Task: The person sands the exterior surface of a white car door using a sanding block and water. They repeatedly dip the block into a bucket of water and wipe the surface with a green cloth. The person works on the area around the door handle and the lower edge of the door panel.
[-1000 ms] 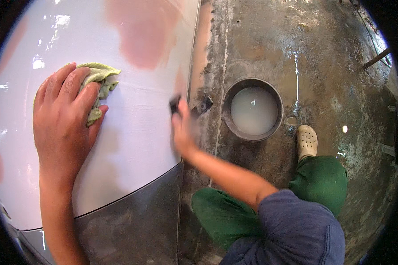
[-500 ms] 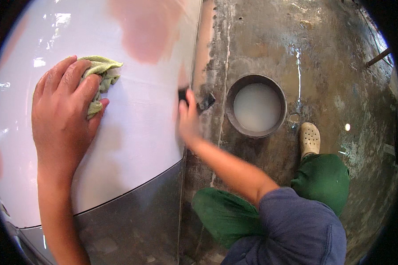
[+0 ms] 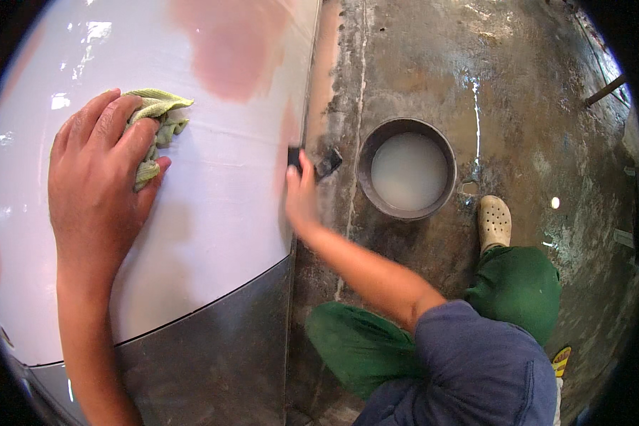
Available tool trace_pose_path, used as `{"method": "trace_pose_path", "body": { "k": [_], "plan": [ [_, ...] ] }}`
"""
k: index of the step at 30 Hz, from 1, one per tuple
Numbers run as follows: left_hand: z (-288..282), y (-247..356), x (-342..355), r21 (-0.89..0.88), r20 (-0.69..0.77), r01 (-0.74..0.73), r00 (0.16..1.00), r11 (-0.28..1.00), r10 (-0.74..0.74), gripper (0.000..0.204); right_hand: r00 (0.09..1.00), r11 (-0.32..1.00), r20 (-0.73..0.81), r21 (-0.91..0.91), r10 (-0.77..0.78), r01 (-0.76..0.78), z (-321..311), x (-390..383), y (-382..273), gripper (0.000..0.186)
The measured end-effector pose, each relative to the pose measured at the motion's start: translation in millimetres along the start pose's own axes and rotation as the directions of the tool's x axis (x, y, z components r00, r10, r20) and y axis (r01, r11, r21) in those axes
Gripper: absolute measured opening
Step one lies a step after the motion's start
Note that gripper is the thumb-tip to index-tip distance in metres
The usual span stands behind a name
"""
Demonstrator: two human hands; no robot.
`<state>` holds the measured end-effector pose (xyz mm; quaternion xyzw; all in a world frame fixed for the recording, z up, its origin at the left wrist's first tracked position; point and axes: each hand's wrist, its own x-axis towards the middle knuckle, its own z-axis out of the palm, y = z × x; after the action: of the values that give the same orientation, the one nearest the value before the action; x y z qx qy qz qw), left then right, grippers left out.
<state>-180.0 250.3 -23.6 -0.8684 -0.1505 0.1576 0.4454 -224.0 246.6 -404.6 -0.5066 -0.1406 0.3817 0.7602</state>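
My left hand (image 3: 96, 163) rests on a white, curved vehicle panel (image 3: 213, 184) that has pinkish patches. Its thumb and fingers are closed around a crumpled yellow-green cloth (image 3: 160, 117). At the panel's right edge, my right hand (image 3: 302, 195), a little blurred, presses a small black flat piece (image 3: 294, 156) against the surface; most of that piece is hidden by the fingers. Just right of this hand, low by the wet floor, shows another dark, shiny piece (image 3: 329, 164). I cannot tell what either piece is made of.
A round dark bucket (image 3: 363, 170) of cloudy whitish water stands on the wet, stained floor (image 3: 419, 64), right of the panel. Beyond it are a beige clog (image 3: 495, 220) and my green-trousered legs (image 3: 515, 287). A dark grey lower panel (image 3: 220, 348) adjoins the white one.
The whole view has shifted slightly. My right hand stays at the panel edge with the black piece, barely displaced; my left hand keeps the cloth in the same place.
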Motion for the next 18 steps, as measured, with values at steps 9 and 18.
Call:
{"method": "trace_pose_path", "body": {
  "k": [9,18],
  "plan": [
    [1,-3,-1,0.012,0.016,-0.001,1.000,1.000,0.000,0.043,0.997,0.997,0.076,-0.077,-0.014,0.019,-5,-24,-3,0.058],
    [-1,0,3,0.021,-0.008,0.005,1.000,1.000,-0.005,0.042,0.999,0.995,0.036,0.100,-0.019,0.015,-7,106,-18,0.055]
  ]
}}
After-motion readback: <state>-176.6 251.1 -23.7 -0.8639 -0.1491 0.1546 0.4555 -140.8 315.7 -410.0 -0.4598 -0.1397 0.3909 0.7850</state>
